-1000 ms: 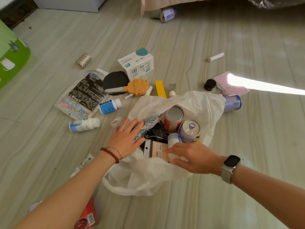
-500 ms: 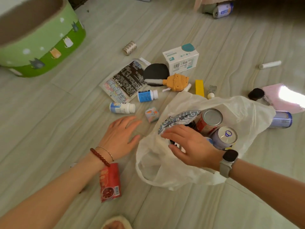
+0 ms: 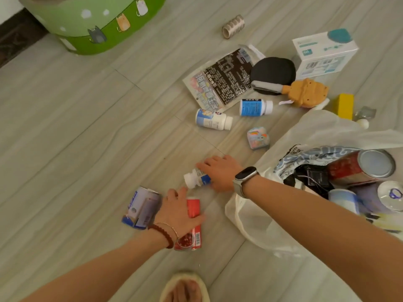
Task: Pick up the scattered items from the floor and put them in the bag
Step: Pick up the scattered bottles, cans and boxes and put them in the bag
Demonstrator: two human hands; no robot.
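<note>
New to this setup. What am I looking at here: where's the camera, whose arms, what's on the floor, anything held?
No machine here: a person wears one wide-angle camera on the head, looking down at their own bare arms. The right hand, with the smartwatch, grips a small white bottle with a blue label lying on the grey wood-look floor. The left hand, with the red bead bracelet, rests on a red snack packet, beside a blue and white carton. The white plastic bag lies open at right, already holding cans. Two more white bottles and a white box lie scattered beyond.
</note>
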